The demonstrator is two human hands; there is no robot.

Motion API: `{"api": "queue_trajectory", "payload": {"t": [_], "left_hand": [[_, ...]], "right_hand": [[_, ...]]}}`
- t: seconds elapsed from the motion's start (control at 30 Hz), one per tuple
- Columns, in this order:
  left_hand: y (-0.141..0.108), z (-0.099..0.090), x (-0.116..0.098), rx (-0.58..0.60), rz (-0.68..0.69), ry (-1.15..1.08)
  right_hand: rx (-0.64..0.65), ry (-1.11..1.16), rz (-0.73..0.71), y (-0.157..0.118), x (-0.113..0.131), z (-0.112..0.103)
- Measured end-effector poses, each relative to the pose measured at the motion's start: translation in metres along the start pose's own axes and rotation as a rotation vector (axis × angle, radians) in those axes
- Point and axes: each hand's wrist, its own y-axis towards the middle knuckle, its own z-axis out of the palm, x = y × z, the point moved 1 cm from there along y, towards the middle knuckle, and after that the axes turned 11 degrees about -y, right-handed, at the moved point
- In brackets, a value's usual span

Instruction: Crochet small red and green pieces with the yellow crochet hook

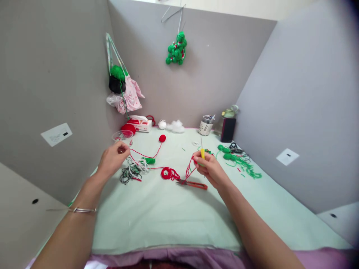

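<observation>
My left hand (113,157) is closed in a pinch on red yarn (144,154), lifted above the table's left side. One strand runs toward a small red ball (162,138) farther back. My right hand (209,168) grips a crochet hook (202,152) with a yellow handle, its thin metal shaft pointing up. A bit of red yarn sits at those fingertips, and strands hang from it to a loose red coil (166,173). Thread snips (193,184) with orange handles lie below, between the hands. White yarn (143,165) and dark yarn (130,172) lie beneath my left hand.
Green balls with trailing strands (244,164) lie at right, near black scissors (234,146). Along the back stand a tissue box (143,126), white stuffing (176,126), a pen tin (206,126) and a dark phone (228,130). Green crochet work (176,50) hangs on the rear panel.
</observation>
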Motion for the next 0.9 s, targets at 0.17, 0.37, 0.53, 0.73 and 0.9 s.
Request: {"api": "queue_trajectory", "payload": {"t": [0.17,0.37,0.53,0.73,0.9], "left_hand": [[-0.007,0.014,-0.012,-0.029,0.064,-0.084],[-0.043,0.074,-0.042,0.457,0.16,-0.217],[-0.046,0.112,-0.039,0.699,0.22,-0.139],[-0.027,0.126,-0.025,0.783,0.172,-0.071],[-0.024,0.125,-0.019,0.77,0.088,-0.124]], "right_hand": [[-0.036,0.119,0.032,0.003,0.0,-0.005],[-0.007,0.141,0.003,0.001,0.001,-0.006],[0.139,0.029,-0.029,-0.007,0.0,-0.012],[0.251,-0.267,-0.066,-0.012,0.004,-0.019],[0.22,-0.592,-0.048,-0.005,-0.004,-0.028]]}}
